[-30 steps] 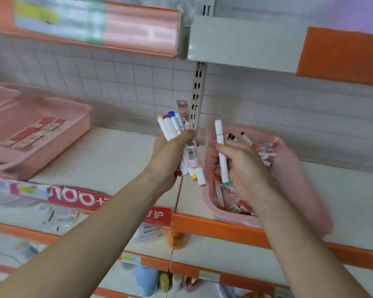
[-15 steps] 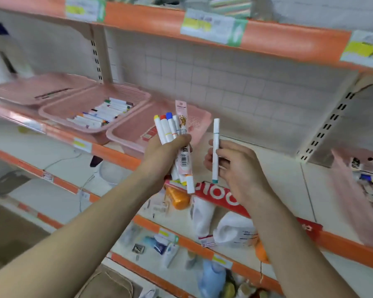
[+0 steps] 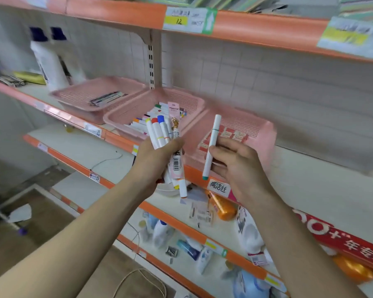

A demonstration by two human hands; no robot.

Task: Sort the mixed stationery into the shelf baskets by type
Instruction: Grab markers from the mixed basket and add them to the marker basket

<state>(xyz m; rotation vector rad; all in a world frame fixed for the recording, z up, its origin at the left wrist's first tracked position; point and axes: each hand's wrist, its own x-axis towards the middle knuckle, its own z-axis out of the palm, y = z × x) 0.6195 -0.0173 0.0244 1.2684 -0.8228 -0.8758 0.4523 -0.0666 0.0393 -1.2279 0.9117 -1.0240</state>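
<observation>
Carrying stage, drop-off pending: left hand [image 3: 157,160] grips marker bundle [image 3: 158,134] with pink packet [image 3: 174,117]; right hand [image 3: 235,166] pinches one green-tipped marker [image 3: 211,147], upright. Destination: marker basket [image 3: 121,119], 11 o'clock from left hand, near. Next move likely: release markers there, withholding packet.

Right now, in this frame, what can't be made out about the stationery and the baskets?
All in the head view:
marker bundle: the left hand covers the middles, count unclear.
single marker in the right hand: any print too small to read.
right basket: motion blur smears its red-and-white packs.
far-left basket: contents too small to identify.
</observation>
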